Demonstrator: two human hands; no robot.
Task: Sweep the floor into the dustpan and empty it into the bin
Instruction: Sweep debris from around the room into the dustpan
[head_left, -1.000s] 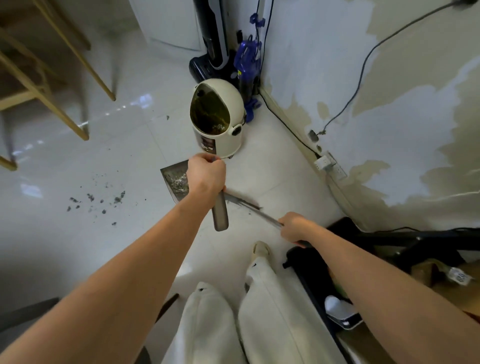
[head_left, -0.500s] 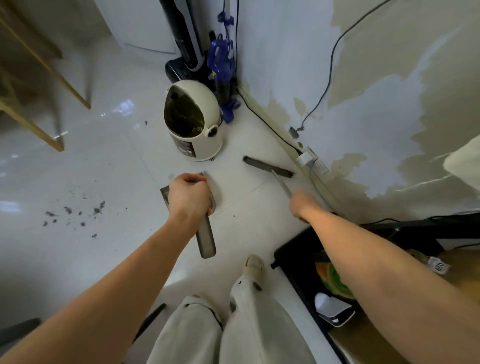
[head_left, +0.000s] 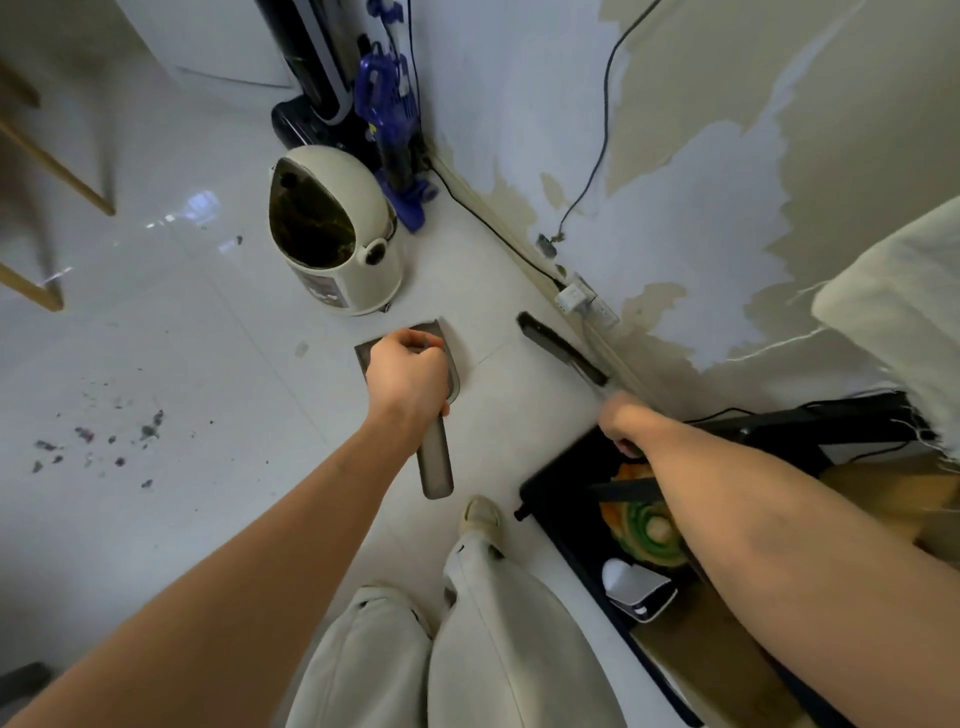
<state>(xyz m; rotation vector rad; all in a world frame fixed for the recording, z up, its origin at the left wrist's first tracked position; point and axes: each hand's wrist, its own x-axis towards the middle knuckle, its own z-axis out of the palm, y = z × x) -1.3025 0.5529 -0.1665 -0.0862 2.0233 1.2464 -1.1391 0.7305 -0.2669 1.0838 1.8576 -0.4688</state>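
My left hand (head_left: 408, 376) grips the grey dustpan (head_left: 435, 467) by its handle, just in front of the cream bin (head_left: 337, 234), whose tilted opening shows dark debris inside. The pan's inside is hidden by my hand. My right hand (head_left: 623, 421) grips the handle of the black brush (head_left: 561, 348), whose long head lies near the wall's foot. Scattered dirt crumbs (head_left: 98, 441) lie on the white tiled floor at the left.
Vacuum cleaners (head_left: 353, 93) stand in the corner behind the bin. A cable and power strip (head_left: 576, 299) run along the peeling wall. A black case (head_left: 587, 525) with items lies at the right. Wooden legs (head_left: 31, 296) stand at the far left. My legs (head_left: 467, 623) are below.
The dustpan has come down from beside the bin's mouth and turned away from it. The brush has swung right, toward the wall. The view has shifted closer to the bin.
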